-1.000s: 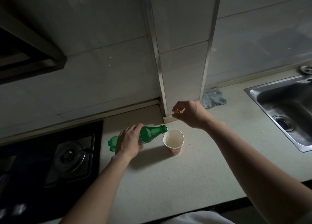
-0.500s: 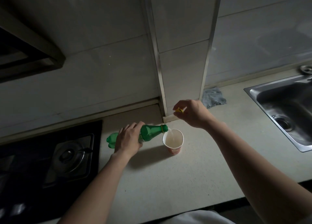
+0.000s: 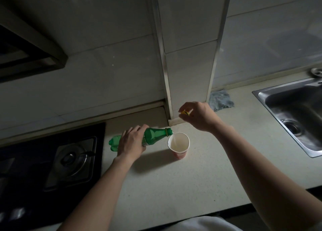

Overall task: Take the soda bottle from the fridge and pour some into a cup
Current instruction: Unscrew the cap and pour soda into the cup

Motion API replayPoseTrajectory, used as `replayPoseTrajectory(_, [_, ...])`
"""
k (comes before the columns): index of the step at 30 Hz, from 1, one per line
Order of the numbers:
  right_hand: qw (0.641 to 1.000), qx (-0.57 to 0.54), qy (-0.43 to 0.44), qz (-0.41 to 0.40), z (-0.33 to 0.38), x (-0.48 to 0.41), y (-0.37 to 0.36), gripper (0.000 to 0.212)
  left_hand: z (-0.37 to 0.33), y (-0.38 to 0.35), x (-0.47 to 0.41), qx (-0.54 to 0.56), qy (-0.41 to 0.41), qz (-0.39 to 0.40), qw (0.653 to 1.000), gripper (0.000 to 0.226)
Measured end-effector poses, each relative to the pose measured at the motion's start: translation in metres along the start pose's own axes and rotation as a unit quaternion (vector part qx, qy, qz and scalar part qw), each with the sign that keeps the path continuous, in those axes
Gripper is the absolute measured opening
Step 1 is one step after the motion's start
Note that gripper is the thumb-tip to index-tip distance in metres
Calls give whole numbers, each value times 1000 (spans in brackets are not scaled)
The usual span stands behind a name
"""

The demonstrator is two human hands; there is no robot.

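Gripping the green soda bottle (image 3: 155,136) tipped nearly level over the bench (image 3: 191,187), the left hand (image 3: 129,143) is now sending a thin stream, absent a second ago, into the paper cup (image 3: 179,144), so the pouring is under way, while the right hand (image 3: 199,116) is pinching the yellow cap (image 3: 185,112).

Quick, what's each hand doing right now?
Left hand: holds the green soda bottle, tipped over the cup.
Right hand: fingers pinch the yellow cap.

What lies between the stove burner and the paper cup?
Head view: the left hand gripping the tilted green bottle, mouth at the rim of the cup.
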State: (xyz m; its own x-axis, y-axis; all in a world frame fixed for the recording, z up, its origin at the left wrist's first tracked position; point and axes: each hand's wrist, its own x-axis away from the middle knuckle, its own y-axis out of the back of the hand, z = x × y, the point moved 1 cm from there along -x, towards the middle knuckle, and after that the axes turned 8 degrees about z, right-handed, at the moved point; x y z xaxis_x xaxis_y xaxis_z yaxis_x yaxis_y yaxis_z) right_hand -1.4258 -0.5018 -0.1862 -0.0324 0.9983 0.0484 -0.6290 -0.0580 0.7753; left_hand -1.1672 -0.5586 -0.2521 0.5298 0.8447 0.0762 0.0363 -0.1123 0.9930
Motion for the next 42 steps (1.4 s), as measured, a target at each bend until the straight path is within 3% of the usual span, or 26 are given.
replayPoseTrajectory(42, [1000, 4, 13, 7, 7, -3, -4, 23, 19, 12, 6, -21, 16, -28, 999, 73])
